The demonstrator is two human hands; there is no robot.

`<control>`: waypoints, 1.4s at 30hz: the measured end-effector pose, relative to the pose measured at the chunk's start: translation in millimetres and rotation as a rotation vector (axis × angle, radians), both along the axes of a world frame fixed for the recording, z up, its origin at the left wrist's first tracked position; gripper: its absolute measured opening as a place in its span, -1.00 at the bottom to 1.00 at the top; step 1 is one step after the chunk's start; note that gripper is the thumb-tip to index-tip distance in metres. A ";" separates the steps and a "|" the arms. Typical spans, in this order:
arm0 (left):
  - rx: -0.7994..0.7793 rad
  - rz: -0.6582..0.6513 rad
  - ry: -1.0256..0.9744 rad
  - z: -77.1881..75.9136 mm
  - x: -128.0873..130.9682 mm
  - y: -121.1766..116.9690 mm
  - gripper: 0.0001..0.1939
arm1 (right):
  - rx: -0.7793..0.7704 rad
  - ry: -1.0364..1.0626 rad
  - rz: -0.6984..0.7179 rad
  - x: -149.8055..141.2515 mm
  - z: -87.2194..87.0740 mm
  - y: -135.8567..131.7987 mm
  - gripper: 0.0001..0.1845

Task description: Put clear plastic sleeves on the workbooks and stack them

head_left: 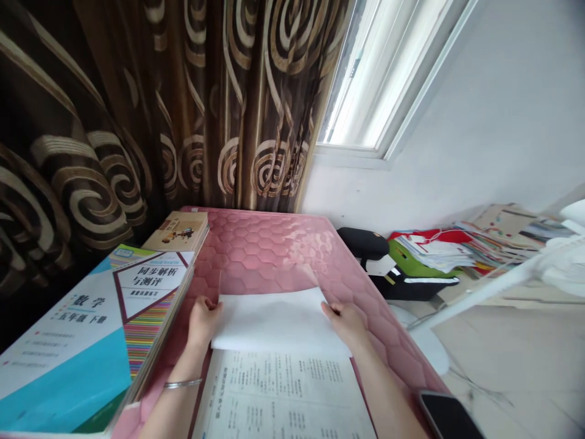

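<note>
My left hand (204, 320) pinches the left edge of a white paper sheet (274, 320) between thumb and fingers. Closed on its right edge is my right hand (343, 320). A thin see-through strip (267, 280) stretches from the sheet's far edge, with a corner sticking up at the right; it looks like clear film. On the near side, a printed page (287, 393) with lines of text and a heading lies flat, its top overlapped by the white sheet. A silver bracelet (183, 383) circles my left wrist.
Left of my hands are a blue-and-white workbook (77, 360) on a stack and a tan book pile (180, 230). Pink quilted cloth (256, 244) covers the table. A phone (450, 414) lies front right. Beyond the table's right edge stand a white lamp (479, 292), bags and heaped papers.
</note>
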State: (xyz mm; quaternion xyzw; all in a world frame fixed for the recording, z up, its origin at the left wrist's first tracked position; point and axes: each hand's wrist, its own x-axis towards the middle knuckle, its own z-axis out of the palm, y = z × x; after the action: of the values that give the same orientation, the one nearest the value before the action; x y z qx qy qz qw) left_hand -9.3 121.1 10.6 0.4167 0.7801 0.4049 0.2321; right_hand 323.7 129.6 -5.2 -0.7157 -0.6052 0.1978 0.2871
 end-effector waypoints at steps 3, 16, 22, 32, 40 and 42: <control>0.055 0.009 -0.044 -0.7 0.1 0.0 -0.69 | 0.031 0.063 -0.019 0.6 -0.4 -1.5 -0.57; 0.076 -0.071 -0.111 0.1 -3.7 -12.6 -0.79 | 0.020 -0.067 -0.077 0.5 1.3 -5.5 -0.59; 0.004 -0.185 -0.157 2.1 -3.3 -17.0 -0.68 | -0.028 -0.073 -0.101 0.9 -0.9 -5.6 -0.60; -0.201 -0.257 0.235 -0.2 -3.4 -18.1 -0.62 | -0.068 -0.152 -0.086 0.6 -4.4 -1.4 -0.56; -0.334 -0.278 0.373 12.2 2.5 -20.4 -0.63 | -0.062 -0.149 -0.102 4.7 -1.3 3.1 -0.60; -0.334 -0.277 0.365 11.2 1.6 -20.3 -0.64 | -0.087 -0.166 -0.092 5.0 -1.0 3.4 -0.61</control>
State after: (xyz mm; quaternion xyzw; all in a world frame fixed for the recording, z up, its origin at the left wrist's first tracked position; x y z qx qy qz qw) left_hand -7.8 100.8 21.8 0.5413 0.8005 0.1534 0.2063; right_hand 328.7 133.0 -6.3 -0.7685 -0.5843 0.1505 0.2133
